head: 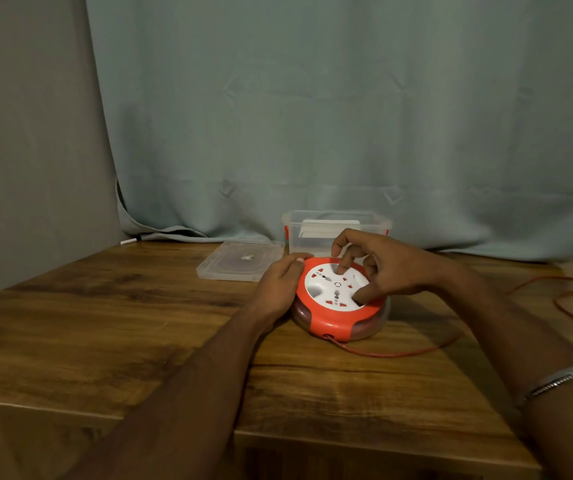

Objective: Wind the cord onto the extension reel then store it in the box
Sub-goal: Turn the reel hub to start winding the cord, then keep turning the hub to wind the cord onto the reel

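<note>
Head view: the reel (338, 299) is gripped at its rim by the left hand (283, 284). Its white face is pressed by the right hand's (387, 268) curled fingers (343, 263).

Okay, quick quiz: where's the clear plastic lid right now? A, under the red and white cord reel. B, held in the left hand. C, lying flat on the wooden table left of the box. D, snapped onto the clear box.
C: the clear plastic lid lies flat on the wooden table, left of the open clear plastic box.

glossy red and white plastic reel (338, 299), clear smooth plastic box (337, 233) and lid (240, 261), grained wood table (139, 323), matt cloth curtain (312, 116), shiny metal bracelet (555, 379)
</note>
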The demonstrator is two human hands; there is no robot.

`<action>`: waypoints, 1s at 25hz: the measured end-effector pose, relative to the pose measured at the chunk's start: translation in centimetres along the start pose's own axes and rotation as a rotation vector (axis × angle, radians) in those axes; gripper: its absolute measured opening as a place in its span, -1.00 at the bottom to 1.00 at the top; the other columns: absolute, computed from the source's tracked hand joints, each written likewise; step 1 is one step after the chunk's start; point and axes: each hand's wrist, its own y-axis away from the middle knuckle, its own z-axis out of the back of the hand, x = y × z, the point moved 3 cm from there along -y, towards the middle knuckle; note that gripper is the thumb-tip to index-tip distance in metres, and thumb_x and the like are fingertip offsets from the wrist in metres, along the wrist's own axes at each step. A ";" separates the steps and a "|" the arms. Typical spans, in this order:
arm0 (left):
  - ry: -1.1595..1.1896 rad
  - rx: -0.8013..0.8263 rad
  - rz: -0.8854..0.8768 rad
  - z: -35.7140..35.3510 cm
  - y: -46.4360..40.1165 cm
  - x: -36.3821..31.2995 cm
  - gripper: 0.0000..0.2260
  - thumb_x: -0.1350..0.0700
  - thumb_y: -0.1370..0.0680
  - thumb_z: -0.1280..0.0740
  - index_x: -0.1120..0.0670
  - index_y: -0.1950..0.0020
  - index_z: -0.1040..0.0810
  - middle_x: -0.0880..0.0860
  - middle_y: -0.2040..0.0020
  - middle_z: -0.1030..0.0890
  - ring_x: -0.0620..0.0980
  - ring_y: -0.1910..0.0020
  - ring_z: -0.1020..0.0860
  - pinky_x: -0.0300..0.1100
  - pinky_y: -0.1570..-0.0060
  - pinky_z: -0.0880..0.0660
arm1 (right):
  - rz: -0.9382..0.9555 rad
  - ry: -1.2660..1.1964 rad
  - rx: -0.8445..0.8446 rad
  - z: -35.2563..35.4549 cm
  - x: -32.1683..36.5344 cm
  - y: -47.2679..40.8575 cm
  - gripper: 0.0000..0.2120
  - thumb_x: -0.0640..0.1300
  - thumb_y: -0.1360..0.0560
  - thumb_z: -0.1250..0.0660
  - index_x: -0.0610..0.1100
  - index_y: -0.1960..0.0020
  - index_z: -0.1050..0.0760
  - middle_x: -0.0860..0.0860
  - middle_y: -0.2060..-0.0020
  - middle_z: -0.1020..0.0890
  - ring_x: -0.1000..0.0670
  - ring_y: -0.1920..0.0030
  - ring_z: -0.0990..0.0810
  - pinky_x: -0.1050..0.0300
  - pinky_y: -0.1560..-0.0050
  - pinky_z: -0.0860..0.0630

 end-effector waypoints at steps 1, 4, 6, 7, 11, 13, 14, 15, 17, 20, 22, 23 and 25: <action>0.007 -0.002 0.002 0.0 0.0 0.0 -0.70 0.03 -0.73 -0.10 0.03 -0.37 -0.53 0.11 -0.18 -0.67 0.06 -0.09 -0.67 0.00 -0.12 -0.65 | -0.003 0.012 -0.007 -0.1 0.1 0.1 -0.38 -0.19 -0.31 -0.65 0.08 -0.23 -0.42 0.09 -0.06 -0.67 0.20 0.14 -0.63 0.34 0.28 -0.49; 0.010 -0.006 0.015 0.1 0.0 0.0 -0.70 0.03 -0.73 -0.10 0.03 -0.38 -0.52 0.11 -0.17 -0.67 0.07 -0.07 -0.68 -0.01 -0.10 -0.65 | -0.006 0.075 -0.026 -0.5 0.4 0.0 -0.44 -0.01 -0.27 -0.67 0.11 -0.15 -0.45 0.07 0.05 -0.63 0.08 0.13 -0.59 0.13 0.21 -0.53; 0.014 -0.013 0.007 0.1 -0.1 0.1 -0.70 0.03 -0.73 -0.10 0.03 -0.36 -0.54 0.11 -0.15 -0.69 0.07 -0.07 -0.69 0.02 -0.12 -0.64 | 0.006 0.108 -0.050 -0.7 0.5 -0.2 -0.52 0.09 -0.22 -0.64 0.10 -0.03 -0.49 0.07 0.13 -0.63 0.07 0.18 -0.57 0.02 0.21 -0.54; 0.014 -0.018 0.002 0.1 -0.1 0.1 -0.70 0.04 -0.73 -0.11 0.04 -0.35 -0.55 0.11 -0.14 -0.69 0.07 -0.06 -0.69 0.03 -0.13 -0.64 | 0.015 0.123 -0.061 -0.7 0.6 -0.2 -0.56 0.13 -0.20 -0.63 0.08 0.05 -0.51 0.07 0.17 -0.62 0.08 0.22 -0.56 -0.02 0.21 -0.53; -0.001 -0.021 0.011 0.1 -0.3 0.1 -0.68 0.03 -0.73 -0.11 0.06 -0.37 -0.54 0.13 -0.17 -0.68 0.07 -0.08 -0.68 0.01 -0.13 -0.64 | 0.013 0.219 -0.083 -0.9 1.0 -0.1 -0.61 0.21 -0.21 -0.58 -0.03 0.26 -0.51 0.08 0.34 -0.59 0.06 0.31 -0.53 -0.08 0.27 -0.50; -0.001 -0.022 0.015 0.0 -0.3 0.1 -0.68 0.03 -0.73 -0.11 0.06 -0.38 -0.53 0.12 -0.18 -0.67 0.07 -0.09 -0.68 0.00 -0.12 -0.64 | -0.010 0.238 -0.094 -0.9 1.2 -0.1 -0.60 0.21 -0.22 -0.58 -0.06 0.29 -0.51 0.08 0.40 -0.57 0.08 0.35 -0.50 -0.04 0.29 -0.47; -0.002 -0.022 0.014 0.0 -0.3 0.1 -0.68 0.03 -0.73 -0.11 0.06 -0.38 -0.54 0.12 -0.18 -0.68 0.07 -0.09 -0.68 0.00 -0.13 -0.64 | -0.024 0.243 -0.096 -1.0 1.2 -0.1 -0.60 0.21 -0.23 -0.58 -0.06 0.32 -0.51 0.09 0.42 -0.55 0.10 0.37 -0.48 -0.02 0.30 -0.45; -0.002 -0.022 0.008 0.1 -0.2 0.1 -0.68 0.03 -0.73 -0.11 0.07 -0.37 -0.54 0.13 -0.17 -0.68 0.07 -0.09 -0.68 0.01 -0.13 -0.64 | -0.035 0.247 -0.101 -1.0 1.2 -0.2 -0.60 0.21 -0.23 -0.58 -0.06 0.34 -0.50 0.09 0.45 -0.54 0.11 0.39 -0.46 0.00 0.30 -0.43; -0.006 -0.023 0.000 0.2 -0.3 0.3 -0.68 0.03 -0.73 -0.12 0.07 -0.36 -0.55 0.12 -0.16 -0.69 0.07 -0.09 -0.68 0.03 -0.15 -0.63 | -0.053 0.258 -0.113 -1.2 1.3 -0.4 -0.57 0.24 -0.25 -0.57 -0.07 0.38 -0.48 0.10 0.51 -0.50 0.13 0.43 -0.44 0.04 0.32 -0.41; -0.008 -0.020 0.007 0.1 -0.3 0.3 -0.68 0.01 -0.73 -0.11 0.06 -0.37 -0.54 0.11 -0.17 -0.69 0.07 -0.10 -0.68 0.06 -0.18 -0.63 | -0.053 0.269 -0.128 -1.5 1.5 -0.6 -0.51 0.26 -0.30 -0.55 -0.07 0.45 -0.43 0.09 0.57 -0.47 0.11 0.47 -0.44 0.07 0.35 -0.39; -0.005 -0.014 0.013 0.1 -0.3 0.3 -0.67 0.01 -0.73 -0.11 0.07 -0.37 -0.54 0.12 -0.18 -0.68 0.08 -0.11 -0.68 0.08 -0.19 -0.62 | -0.045 0.269 -0.127 -1.7 1.6 -0.8 -0.48 0.29 -0.33 -0.53 -0.08 0.47 -0.42 0.05 0.57 -0.49 0.11 0.47 -0.47 0.06 0.35 -0.41; -0.007 -0.011 0.010 0.1 -0.3 0.3 -0.67 0.01 -0.73 -0.11 0.08 -0.38 -0.54 0.13 -0.18 -0.68 0.08 -0.11 -0.68 0.08 -0.19 -0.62 | -0.041 0.266 -0.133 -1.9 1.6 -0.8 -0.47 0.29 -0.34 -0.52 -0.09 0.48 -0.43 0.02 0.57 -0.49 0.10 0.48 -0.47 0.05 0.35 -0.41; -0.013 -0.014 0.005 0.1 -0.3 0.3 -0.67 0.02 -0.72 -0.12 0.08 -0.37 -0.55 0.13 -0.17 -0.69 0.08 -0.11 -0.68 0.08 -0.19 -0.62 | -0.024 0.244 -0.151 -2.0 1.7 -0.9 -0.48 0.26 -0.36 -0.52 -0.10 0.47 -0.44 0.02 0.57 -0.49 0.11 0.50 -0.45 0.05 0.36 -0.40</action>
